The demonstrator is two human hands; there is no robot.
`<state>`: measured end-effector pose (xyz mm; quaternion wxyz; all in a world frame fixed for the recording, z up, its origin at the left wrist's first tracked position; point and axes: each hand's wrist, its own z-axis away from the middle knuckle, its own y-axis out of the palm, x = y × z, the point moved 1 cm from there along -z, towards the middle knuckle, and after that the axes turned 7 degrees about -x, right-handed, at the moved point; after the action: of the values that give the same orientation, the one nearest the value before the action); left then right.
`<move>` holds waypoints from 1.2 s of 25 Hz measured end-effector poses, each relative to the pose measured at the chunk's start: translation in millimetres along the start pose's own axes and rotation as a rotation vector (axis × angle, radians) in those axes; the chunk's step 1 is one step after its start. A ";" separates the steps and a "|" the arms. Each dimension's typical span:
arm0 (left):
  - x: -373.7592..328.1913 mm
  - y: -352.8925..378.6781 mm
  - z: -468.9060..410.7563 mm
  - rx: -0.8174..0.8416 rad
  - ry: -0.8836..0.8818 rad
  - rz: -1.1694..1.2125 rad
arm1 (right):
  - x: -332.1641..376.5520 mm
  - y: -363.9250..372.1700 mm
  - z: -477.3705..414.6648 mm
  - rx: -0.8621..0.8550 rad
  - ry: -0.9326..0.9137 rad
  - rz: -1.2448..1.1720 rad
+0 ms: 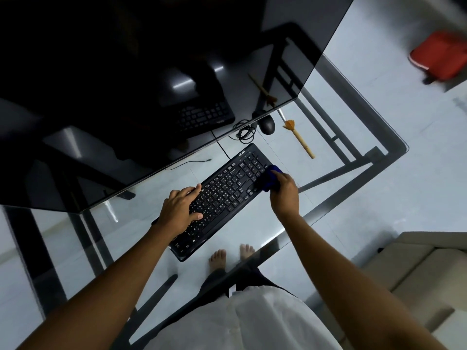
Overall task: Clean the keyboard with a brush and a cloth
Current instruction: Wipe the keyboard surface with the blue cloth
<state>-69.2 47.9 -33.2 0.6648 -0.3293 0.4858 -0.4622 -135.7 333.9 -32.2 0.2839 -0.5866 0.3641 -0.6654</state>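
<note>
A black keyboard [222, 198] lies diagonally on the glass table [328, 218]. My left hand [180, 210] rests flat on the keys of its left half, fingers spread and fairly straight. My right hand [284, 193] grips a bunched blue cloth [270, 179] against the keyboard's right end, by the number pad. A small brush [299, 138] with a pale wooden handle and orange bristles lies on the glass beyond the keyboard, apart from both hands.
A large dark monitor [151, 84] looms over the back of the table. A black mouse [267, 125] and its coiled cable [243, 133] sit behind the keyboard. My bare feet show through the glass. A beige sofa [417, 269] stands at right, a red object [442, 55] on the floor.
</note>
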 end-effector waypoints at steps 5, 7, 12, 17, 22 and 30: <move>-3.2 -0.2 -1.7 -0.001 -0.040 -0.035 | 3.7 4.3 19.8 0.086 0.043 -0.038; -5.1 0.5 -1.0 -0.007 -0.047 -0.035 | 20.0 8.2 52.8 0.174 -0.026 -0.047; -18.2 -1.6 1.8 -0.002 -0.109 -0.060 | 47.2 31.8 118.5 0.526 -0.149 -0.109; -36.1 11.9 45.3 -0.567 -0.227 0.247 | 36.8 -5.6 67.5 0.911 -0.151 -0.287; -89.6 58.0 62.6 -0.515 -0.255 0.039 | 50.0 -10.4 -30.9 0.655 -0.718 0.234; -99.0 77.2 73.3 -0.525 -0.554 0.048 | 92.6 57.7 -27.8 0.929 -1.095 0.666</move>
<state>13.2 167.1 -45.0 0.6746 -0.5892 0.3972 -0.1998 -179.9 230.5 -27.5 0.8227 -0.5123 0.0141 -0.2461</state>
